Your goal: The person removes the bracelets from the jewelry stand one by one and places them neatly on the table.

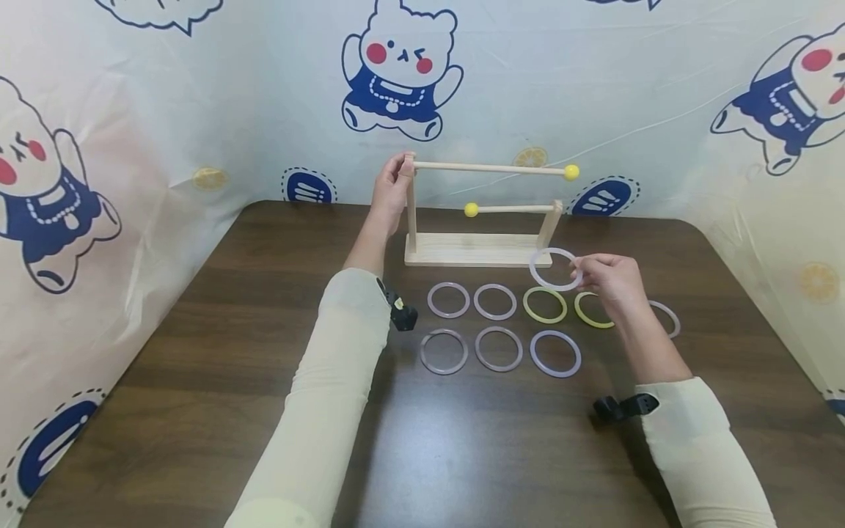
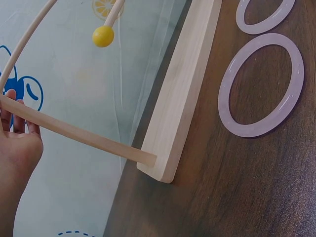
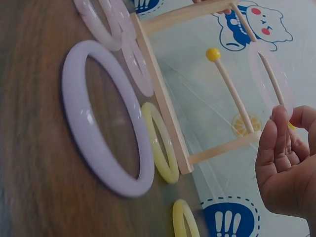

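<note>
At the back of the table stands a wooden stand (image 1: 475, 253) with a tall post at left, a short post at right and a rod on each, both tipped with a yellow ball. My left hand (image 1: 391, 187) grips the top of the tall post (image 2: 79, 132). Between thumb and fingers, my right hand (image 1: 610, 282) pinches a pale pinkish ring (image 1: 532, 270) by its right edge, raised in front of the stand's right end. In the right wrist view this ring (image 3: 256, 69) looks translucent, and the short rod (image 3: 232, 91) lies beyond the table rings.
Several rings lie flat in two rows before the stand, among them a yellow-green ring (image 1: 544, 320), a bluish-purple ring (image 1: 556, 375) and a pale lilac ring (image 1: 444, 372). The right forearm partly covers rings at right. A printed cloth (image 1: 264, 88) hangs behind the table.
</note>
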`<state>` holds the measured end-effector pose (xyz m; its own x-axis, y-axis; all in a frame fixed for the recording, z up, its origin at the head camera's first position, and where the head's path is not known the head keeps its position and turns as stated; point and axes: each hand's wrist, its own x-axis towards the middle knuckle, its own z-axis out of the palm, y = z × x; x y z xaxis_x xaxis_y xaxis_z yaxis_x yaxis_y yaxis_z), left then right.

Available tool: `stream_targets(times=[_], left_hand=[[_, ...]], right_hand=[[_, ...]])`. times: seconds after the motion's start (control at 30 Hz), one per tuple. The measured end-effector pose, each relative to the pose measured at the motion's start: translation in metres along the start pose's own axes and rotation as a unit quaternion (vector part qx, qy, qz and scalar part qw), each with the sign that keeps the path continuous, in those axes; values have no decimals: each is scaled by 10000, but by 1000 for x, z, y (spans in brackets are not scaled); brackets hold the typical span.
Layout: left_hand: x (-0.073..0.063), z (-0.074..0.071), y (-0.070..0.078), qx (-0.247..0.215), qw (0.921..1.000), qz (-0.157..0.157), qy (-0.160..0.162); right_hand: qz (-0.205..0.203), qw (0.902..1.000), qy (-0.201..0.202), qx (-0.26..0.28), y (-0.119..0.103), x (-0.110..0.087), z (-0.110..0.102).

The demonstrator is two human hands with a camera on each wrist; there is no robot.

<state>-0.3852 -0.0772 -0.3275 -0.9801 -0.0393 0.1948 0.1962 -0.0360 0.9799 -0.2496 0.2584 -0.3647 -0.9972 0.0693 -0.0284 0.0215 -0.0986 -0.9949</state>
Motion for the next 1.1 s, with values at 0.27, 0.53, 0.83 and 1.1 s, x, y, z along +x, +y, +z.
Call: stream_targets(times=[0.27,0.53,0.83,1.1], left_hand=[[1,-2,-1,-43,10000,27,-9],[-7,-1,10,-51,9999,-112,-53],[-15,1,17,-102,9999,-97,-76],[2,-1,-2,-148,9999,-50,-28]], right_hand=[[19,10000,53,-69,2,-5,-11],[36,9991,242,-344,5,-11,-23],[153,9995,39,-271,6,-21,-32],[123,9991,-9,-397,10,-31,-40]])
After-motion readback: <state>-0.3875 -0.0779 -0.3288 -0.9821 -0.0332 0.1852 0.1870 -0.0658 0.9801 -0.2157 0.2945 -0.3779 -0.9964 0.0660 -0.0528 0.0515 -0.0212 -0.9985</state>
